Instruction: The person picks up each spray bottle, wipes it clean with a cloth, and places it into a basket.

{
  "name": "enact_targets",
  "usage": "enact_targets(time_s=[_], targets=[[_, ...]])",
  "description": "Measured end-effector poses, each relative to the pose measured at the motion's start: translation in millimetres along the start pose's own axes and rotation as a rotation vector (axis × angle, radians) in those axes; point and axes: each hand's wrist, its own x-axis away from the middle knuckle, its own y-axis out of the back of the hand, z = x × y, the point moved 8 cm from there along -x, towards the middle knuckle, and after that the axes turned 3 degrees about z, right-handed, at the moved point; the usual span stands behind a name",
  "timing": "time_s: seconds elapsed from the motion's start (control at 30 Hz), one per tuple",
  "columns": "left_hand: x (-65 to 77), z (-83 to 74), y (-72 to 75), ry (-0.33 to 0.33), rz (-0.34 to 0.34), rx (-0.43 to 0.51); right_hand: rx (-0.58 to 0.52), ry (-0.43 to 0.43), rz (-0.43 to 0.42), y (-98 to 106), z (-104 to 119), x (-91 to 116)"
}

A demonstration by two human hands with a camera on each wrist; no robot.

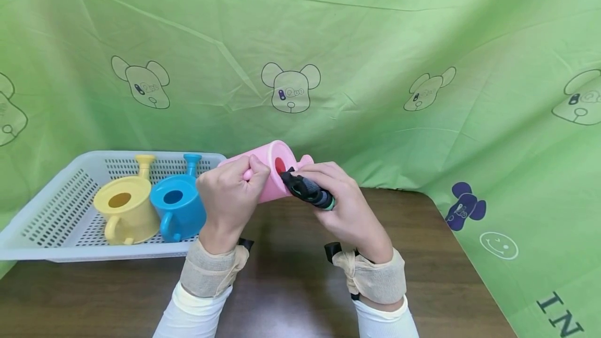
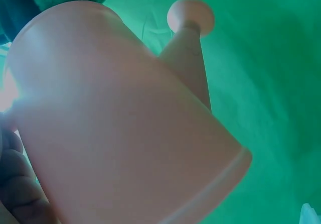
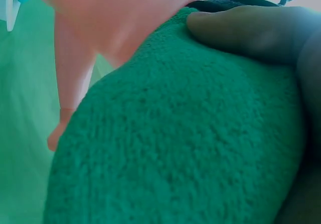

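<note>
A pink toy watering can (image 1: 277,192) is held up off the table, tilted, with its round opening facing right and its red inside showing. My left hand (image 1: 232,186) grips it by the handle in a fist. The can's plain wall and round-ended spout (image 2: 188,58) fill much of the left wrist view. My right hand (image 1: 345,200) holds a bunched cloth (image 1: 307,189), dark on one side, at the can's opening rim. The cloth's fuzzy face (image 3: 175,133) looks green in the right wrist view, with the thumb lying over it. Whether the cloth reaches inside is hidden.
At the left a white perforated plastic basket (image 1: 42,233) holds a yellow watering can (image 1: 136,218) and a blue watering can (image 1: 188,213). The brown wooden table (image 1: 291,286) lies below the hands. A green printed curtain (image 1: 357,30) hangs behind and along the right side.
</note>
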Motion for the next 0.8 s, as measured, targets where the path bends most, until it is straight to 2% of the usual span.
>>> enact_targets(time_s=[0.13,0.3,0.6,0.8], targets=[[0.8,-1.7,-2.3,-0.014,0.007,0.006,-0.035,0.022,-0.039,1,3,-1],[1.8,-6.2,-6.9,-0.041,0.045,0.023,-0.056,0.003,-0.115,3,3,-2],[4.1,-17.6,-15.2,-0.163,0.109,0.041,-0.023,-0.054,-0.233,9,-1,-3],[3.8,-22.3,-17.1,-0.196,0.149,0.064,-0.029,-0.068,-0.332,15,-3,-2]])
